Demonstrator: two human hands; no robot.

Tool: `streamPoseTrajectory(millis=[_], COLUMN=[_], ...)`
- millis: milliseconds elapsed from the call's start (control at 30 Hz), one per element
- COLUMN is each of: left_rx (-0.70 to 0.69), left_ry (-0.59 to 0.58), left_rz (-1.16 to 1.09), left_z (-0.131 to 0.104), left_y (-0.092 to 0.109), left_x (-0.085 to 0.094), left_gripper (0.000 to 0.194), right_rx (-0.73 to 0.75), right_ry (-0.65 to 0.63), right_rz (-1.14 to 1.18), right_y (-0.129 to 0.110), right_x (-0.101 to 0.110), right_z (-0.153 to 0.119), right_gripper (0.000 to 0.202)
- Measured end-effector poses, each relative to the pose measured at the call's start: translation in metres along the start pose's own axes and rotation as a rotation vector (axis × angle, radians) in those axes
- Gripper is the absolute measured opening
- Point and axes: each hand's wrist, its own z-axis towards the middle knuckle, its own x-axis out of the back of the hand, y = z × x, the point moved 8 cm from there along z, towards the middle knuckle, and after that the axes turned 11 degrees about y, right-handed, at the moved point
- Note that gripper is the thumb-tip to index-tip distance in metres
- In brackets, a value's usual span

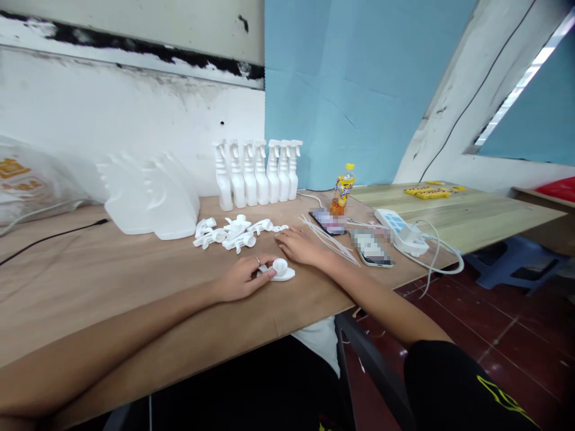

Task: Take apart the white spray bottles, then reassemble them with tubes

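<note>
My left hand point(245, 279) rests on the brown tabletop point(188, 323), thumb and fingers closed around a white trigger spray head point(281, 267). That head lies with its round cap facing up. Just beyond it, my right hand point(297, 244) lies palm down, fingers stretched out to the left, nothing visible in them. Small white ring-shaped pieces point(280, 228) are close to its fingertips. A loose pile of white spray heads point(238, 232) lies beyond my left hand. Several white spray bottles point(262, 179) with heads fitted stand in a row behind the pile.
White bottle bodies point(155, 203) sit at the left back. Right of my right hand are thin white tubes point(332, 242), two phones point(371, 248), a drink bottle point(342, 191) and a power strip point(402, 233) with a looped cable. The table's front edge runs below my arms.
</note>
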Motion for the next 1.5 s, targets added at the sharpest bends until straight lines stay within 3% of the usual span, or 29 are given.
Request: streamPoseTrajectory(millis=[167,400,733,967,1100,1267,1367,1500], left_rx=[-0.009,-0.028,-0.002,-0.018,-0.013,-0.033,-0.068,-0.07], left_ry=[0.002,0.008,0.008,0.016,0.028,0.058,0.062,0.041], left_rz=[0.025,0.028,0.056,0.032,0.041,0.038,0.053,0.091], left_z=[-0.001,-0.001,-0.003,-0.001,-0.002,-0.002,-0.002,-0.002], left_y=[-0.003,-0.001,-0.005,0.0,-0.001,-0.002,0.001,0.003], left_x=[-0.003,-0.003,-0.006,-0.005,-0.005,-0.005,-0.005,-0.006], left_gripper=[0.035,0.034,0.034,0.032,0.032,0.031,0.029,0.03], right_rx=[0.006,-0.054,-0.035,-0.033,-0.028,0.101,0.191,0.233], right_ry=[0.04,0.073,0.156,0.105,0.25,0.566,0.569,0.519], right_rz=[0.051,0.061,0.054,-0.089,-0.034,0.319,0.373,0.303], right_y=[0.008,0.023,0.021,0.015,0.008,-0.031,-0.06,-0.075], right_x=[-0.011,-0.01,-0.014,-0.014,0.007,0.066,0.082,0.08], right_z=[0.001,0.008,0.015,0.018,0.014,-0.026,-0.056,-0.077], right_gripper=[0.029,0.026,0.017,0.02,0.019,0.015,0.017,0.025])
